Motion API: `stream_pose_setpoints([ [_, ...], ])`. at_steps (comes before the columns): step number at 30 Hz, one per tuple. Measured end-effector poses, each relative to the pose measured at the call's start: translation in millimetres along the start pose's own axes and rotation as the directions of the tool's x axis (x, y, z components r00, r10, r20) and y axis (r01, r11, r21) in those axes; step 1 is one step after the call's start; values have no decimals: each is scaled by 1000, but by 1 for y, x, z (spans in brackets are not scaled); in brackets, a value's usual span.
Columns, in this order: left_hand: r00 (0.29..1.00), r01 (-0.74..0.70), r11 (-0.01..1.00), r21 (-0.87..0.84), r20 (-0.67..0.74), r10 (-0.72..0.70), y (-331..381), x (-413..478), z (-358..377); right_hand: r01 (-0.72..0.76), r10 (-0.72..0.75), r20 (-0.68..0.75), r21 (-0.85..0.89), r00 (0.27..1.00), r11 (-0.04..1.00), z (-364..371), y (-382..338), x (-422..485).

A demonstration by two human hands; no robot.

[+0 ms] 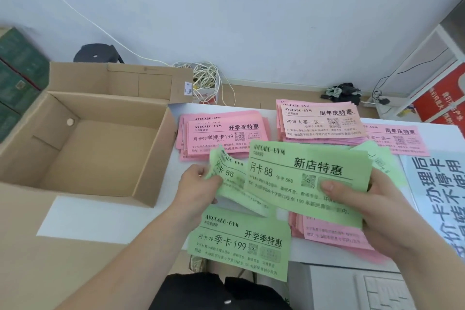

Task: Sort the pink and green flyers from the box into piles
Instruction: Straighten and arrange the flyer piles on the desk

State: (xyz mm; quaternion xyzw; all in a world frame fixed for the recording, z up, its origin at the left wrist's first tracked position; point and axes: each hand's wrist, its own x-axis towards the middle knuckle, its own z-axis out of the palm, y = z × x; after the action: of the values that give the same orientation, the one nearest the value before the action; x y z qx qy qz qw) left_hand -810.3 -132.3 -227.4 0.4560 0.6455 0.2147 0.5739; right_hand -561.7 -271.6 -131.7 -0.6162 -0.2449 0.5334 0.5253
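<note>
Your left hand (pixel 201 185) pinches a curling green flyer (pixel 226 178) by its left end, thumb on top and fingers curled beneath, above the middle of the white bench (pixel 100 216). Your right hand (pixel 375 211) grips a second green flyer (pixel 302 176) at its right end, with the thumb pressed flat on the printed face and the fingers wrapped behind. You cannot tell whether more sheets sit under it in that grip. The two held flyers overlap, with the right one in front. Below them, at the bench's near edge, lies a green pile (pixel 241 241) whose lower corner hangs over that edge. Just right of it, partly under your right hand, sits the near pink pile (pixel 334 234). Along the far edge lie the left pink pile (pixel 224 133), the middle pink pile (pixel 319 121) and, toward the far right corner, the right pink pile (pixel 397 138). More green sheets (pixel 380 158) show behind your right hand. The cardboard box (pixel 83 138) stands open at the bench's left end, its brown floor showing. A printed white poster (pixel 437 196) lies along the right edge.
</note>
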Motion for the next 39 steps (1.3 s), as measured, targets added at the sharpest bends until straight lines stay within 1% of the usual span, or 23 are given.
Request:
stream_pose_setpoints([
  [1, 1000, -11, 999, -33, 6, 11, 6, -9, -9, 9, -9, 6, 7, 1000, 1000, 0, -4, 0],
  [2, 998, -51, 998, -22, -23, 50, 13, -19, -20, 18, -18, 15, 1, 1000, 1000, 2, -8, 1],
  [4, 966, -207, 966, 154, -123, 227, 27, -36, -48, 41, -41, 39, -17, 998, 999, 9, -14, 6],
  [6, 882, -367, 864, 346, -167, 441, 46, -55, -72, 59, -58, 62, -28, 996, 998, 20, -17, 15],
  [9, 717, -514, 721, 465, -228, 659, 87, -85, -99, 55, -52, 118, -22, 992, 998, 47, -13, 30],
  [11, 631, -567, 678, 468, -282, 722, 109, -98, -112, 11, -10, 166, -4, 986, 1000, 65, -6, 41],
  [12, 625, -580, 699, 417, -322, 711, 117, -100, -116, -26, 25, 187, 4, 982, 1000, 72, 0, 49],
  [13, 644, -587, 739, 330, -364, 673, 121, -97, -119, -66, 63, 205, 7, 977, 998, 77, 8, 58],
  [14, 682, -582, 783, 219, -393, 617, 122, -92, -119, -114, 112, 202, 0, 973, 993, 80, 19, 67],
  [15, 736, -555, 825, 107, -399, 547, 119, -85, -116, -165, 165, 183, -16, 969, 986, 83, 32, 75],
  [16, 807, -494, 869, -10, -377, 455, 112, -77, -111, -216, 220, 150, -40, 964, 976, 84, 45, 83],
  [17, 883, -400, 907, -130, -319, 344, 102, -67, -102, -253, 260, 117, -71, 959, 965, 84, 57, 91],
  [18, 947, -272, 935, -226, -233, 219, 88, -57, -90, -278, 287, 87, -108, 954, 955, 83, 68, 96],
  [19, 985, -139, 950, -279, -141, 103, 72, -49, -77, -297, 310, 76, -148, 948, 943, 82, 77, 99],
  [21, 998, 64, 959, -276, 2, -66, 39, -33, -56, -327, 346, 82, -185, 935, 927, 79, 87, 102],
  [22, 992, 128, 956, -265, 35, -123, 25, -27, -48, -338, 356, 76, -180, 932, 924, 78, 88, 103],
  [24, 981, 195, 946, -259, 47, -189, 7, -18, -38, -343, 361, 64, -199, 930, 918, 78, 87, 103],
  [27, 978, 203, 952, -229, -5, -210, -2, -8, -30, -353, 377, 47, -263, 925, 898, 78, 88, 103],
  [30, 984, 147, 972, -186, -69, -162, 0, -6, -28, -339, 364, 23, -312, 931, 888, 74, 88, 102],
  [33, 990, 80, 983, -167, -104, -98, 4, -5, -29, -323, 326, -19, -219, 945, 921, 71, 86, 92],
  [35, 992, 64, 986, -154, -94, -79, 1, -2, -31, -335, 326, -89, -119, 941, 935, 68, 89, 86],
  [37, 997, 31, 999, -40, -72, -33, -2, 1, -34, -344, 329, -167, -65, 929, 937, 70, 90, 80],
  [39, 998, -47, 983, 179, -30, 53, -7, 6, -39, -314, 288, -183, -133, 940, 940, 77, 88, 73],
])
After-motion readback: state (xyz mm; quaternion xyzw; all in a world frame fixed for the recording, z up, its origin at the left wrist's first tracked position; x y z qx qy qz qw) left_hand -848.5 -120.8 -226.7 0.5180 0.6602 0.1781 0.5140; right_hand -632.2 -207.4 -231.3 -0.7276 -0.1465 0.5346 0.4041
